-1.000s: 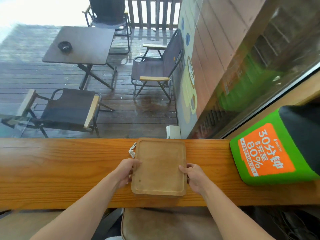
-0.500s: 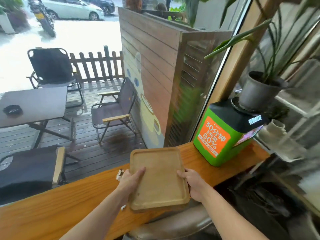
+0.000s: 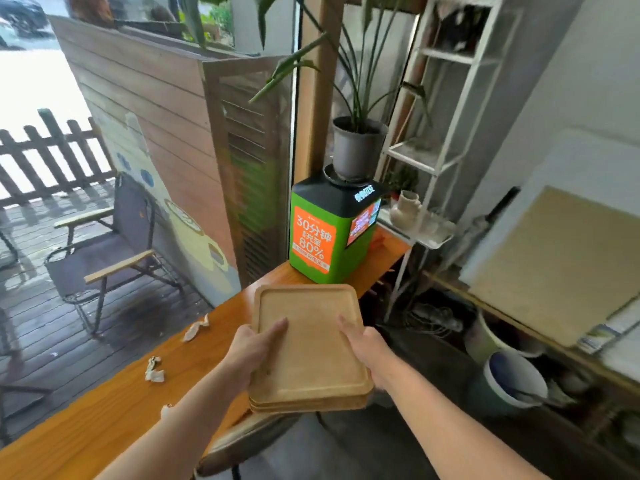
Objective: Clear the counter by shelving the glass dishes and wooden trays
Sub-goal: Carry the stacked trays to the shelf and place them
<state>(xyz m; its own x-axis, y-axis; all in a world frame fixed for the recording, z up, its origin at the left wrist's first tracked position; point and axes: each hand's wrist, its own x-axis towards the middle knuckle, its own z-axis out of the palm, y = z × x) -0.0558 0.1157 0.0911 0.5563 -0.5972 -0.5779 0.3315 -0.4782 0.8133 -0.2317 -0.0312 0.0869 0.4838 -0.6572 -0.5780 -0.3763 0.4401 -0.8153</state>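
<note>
A small stack of rectangular wooden trays (image 3: pixel 310 355) hangs in the air over the near edge of the wooden counter (image 3: pixel 104 410). My left hand (image 3: pixel 254 351) grips the stack's left edge, thumb lying on the top tray. My right hand (image 3: pixel 369 349) grips the right edge the same way. The top tray is bare. No glass dishes show on the counter.
Crumpled paper scraps (image 3: pixel 154 368) lie on the counter. A green and orange box (image 3: pixel 320 237) with a potted plant (image 3: pixel 356 147) on top stands at the counter's far end. A white wire shelf (image 3: pixel 440 109) rises to the right. A stool seat (image 3: pixel 242 441) sits below me; buckets (image 3: pixel 512 379) stand at right.
Both hands have lifted the trays off the counter and carried them toward me and rightward. My view has swung right, bringing the shelf and room interior into sight.
</note>
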